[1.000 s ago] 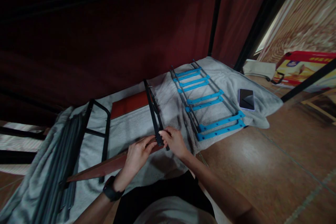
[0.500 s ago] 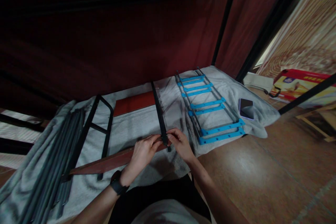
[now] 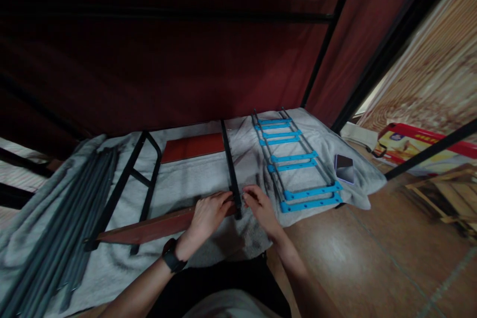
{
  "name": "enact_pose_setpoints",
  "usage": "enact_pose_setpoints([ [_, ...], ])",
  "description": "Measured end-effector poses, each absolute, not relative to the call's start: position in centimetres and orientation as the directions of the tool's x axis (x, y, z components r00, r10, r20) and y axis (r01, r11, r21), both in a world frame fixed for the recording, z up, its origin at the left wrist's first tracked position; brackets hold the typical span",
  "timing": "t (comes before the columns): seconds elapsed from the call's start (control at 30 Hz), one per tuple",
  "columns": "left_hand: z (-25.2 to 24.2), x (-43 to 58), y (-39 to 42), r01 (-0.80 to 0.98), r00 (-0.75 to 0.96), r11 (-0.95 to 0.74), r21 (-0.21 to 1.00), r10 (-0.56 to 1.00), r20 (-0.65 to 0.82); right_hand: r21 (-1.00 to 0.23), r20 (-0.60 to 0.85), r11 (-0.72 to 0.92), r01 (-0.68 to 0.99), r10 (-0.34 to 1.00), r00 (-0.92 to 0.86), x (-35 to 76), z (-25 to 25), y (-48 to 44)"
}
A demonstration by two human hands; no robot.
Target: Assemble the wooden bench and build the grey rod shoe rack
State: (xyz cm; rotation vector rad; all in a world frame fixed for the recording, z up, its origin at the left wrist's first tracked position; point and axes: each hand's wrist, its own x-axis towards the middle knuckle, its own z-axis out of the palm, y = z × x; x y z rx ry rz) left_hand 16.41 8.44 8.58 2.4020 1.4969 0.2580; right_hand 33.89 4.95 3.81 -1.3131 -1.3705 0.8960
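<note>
My left hand (image 3: 210, 213), with a dark watch on its wrist, is closed over the right end of a reddish-brown board (image 3: 149, 228), its fingertips against a black metal bar (image 3: 231, 169). Just right of that bar, my right hand (image 3: 261, 208) is pinched closed; what lies between its fingertips is too small to make out. The board runs left to a black tubular frame (image 3: 124, 179) with a crossbar. A second, orange-red board (image 3: 194, 147) lies flat between the frame and the bar, farther from me.
A grey blanket (image 3: 246, 141) lies under the parts. Dark grey tubes (image 3: 74, 208) are piled at left. Blue plastic brackets on thin rods (image 3: 313, 203) lie at right, beside a phone (image 3: 345, 168). A red-yellow box (image 3: 421, 146) and a wooden crate (image 3: 447, 198) stand on the floor.
My right hand has drawn slightly right, away from the black bar. My left hand stays at the joint of board and bar. The camera view has shifted a little.
</note>
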Motion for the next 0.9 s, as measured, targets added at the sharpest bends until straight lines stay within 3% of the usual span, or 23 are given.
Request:
enact_pose_setpoints([
  [0.1,8.3,16.3,8.5,0.832,0.454,-0.432,0.348,0.891,0.018,-0.873,0.242,0.211,0.440,0.970,0.014,33.8,4.0,5.5],
  [0.23,8.3,16.3,8.4,0.827,0.469,-0.446,0.341,0.883,0.020,-0.775,0.173,0.096,0.625,0.983,0.064,33.1,4.1,6.0],
  [0.33,8.4,16.3,8.3,0.824,0.477,-0.457,0.336,0.879,0.025,-0.817,0.118,0.032,0.576,0.987,0.113,33.0,4.0,5.7],
  [0.5,8.3,16.3,8.5,0.822,0.484,-0.453,0.345,0.875,-0.004,-0.951,0.160,0.121,0.283,0.980,0.118,32.9,3.7,5.4],
  [0.73,8.1,16.3,8.8,0.828,0.474,-0.439,0.348,0.880,-0.017,-0.889,0.103,0.020,0.457,0.982,0.156,32.6,4.0,5.7],
  [0.9,8.2,16.4,8.8,0.833,0.469,-0.433,0.345,0.883,-0.024,-0.971,0.087,0.044,0.235,0.980,0.178,33.0,3.9,5.6],
])
